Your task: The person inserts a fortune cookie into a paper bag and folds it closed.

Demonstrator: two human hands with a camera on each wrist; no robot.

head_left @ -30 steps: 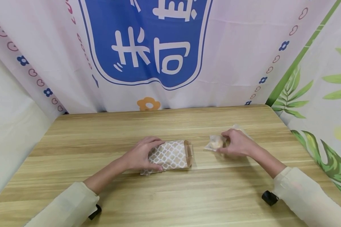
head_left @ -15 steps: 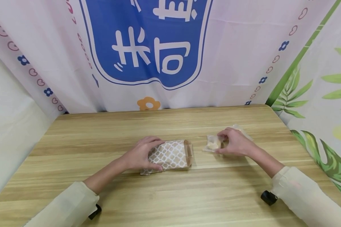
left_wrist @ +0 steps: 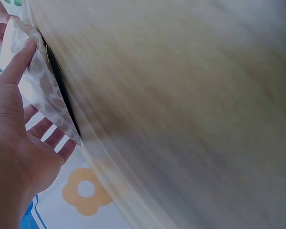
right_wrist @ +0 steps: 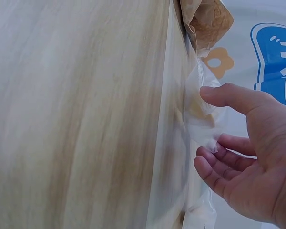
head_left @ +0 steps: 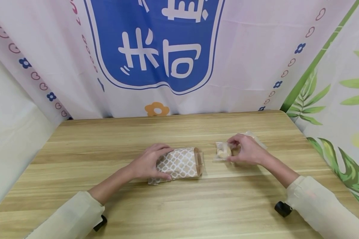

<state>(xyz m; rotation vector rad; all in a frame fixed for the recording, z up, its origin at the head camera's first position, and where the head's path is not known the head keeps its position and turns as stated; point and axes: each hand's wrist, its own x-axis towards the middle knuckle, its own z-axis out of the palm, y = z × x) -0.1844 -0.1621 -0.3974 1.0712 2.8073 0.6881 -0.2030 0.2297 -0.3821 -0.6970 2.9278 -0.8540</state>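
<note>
A tan paper bag (head_left: pixel 179 162) with a white lattice pattern lies on the table, its mouth facing right and showing brown inside. My left hand (head_left: pixel 151 162) grips its closed end, thumb on the near side and fingers on the far side. In the left wrist view the bag (left_wrist: pixel 45 86) sits between thumb and fingers. To the right of the mouth, my right hand (head_left: pixel 246 151) pinches a small clear packet (head_left: pixel 223 151) with a pale yellow piece of food inside. Thumb and fingertips meet the packet (right_wrist: pixel 200 112) at its edges in the right wrist view.
Another clear wrapper (head_left: pixel 255 138) lies behind the right hand, partly covered by it. The wooden table (head_left: pixel 173 209) ends at the back against a printed curtain (head_left: pixel 242 76). A leaf-printed cloth (head_left: pixel 341 126) hangs along the right side.
The right hand has slid the small packet slightly left, closer to the bag's mouth. The left hand and the paper bag have stayed in place.
</note>
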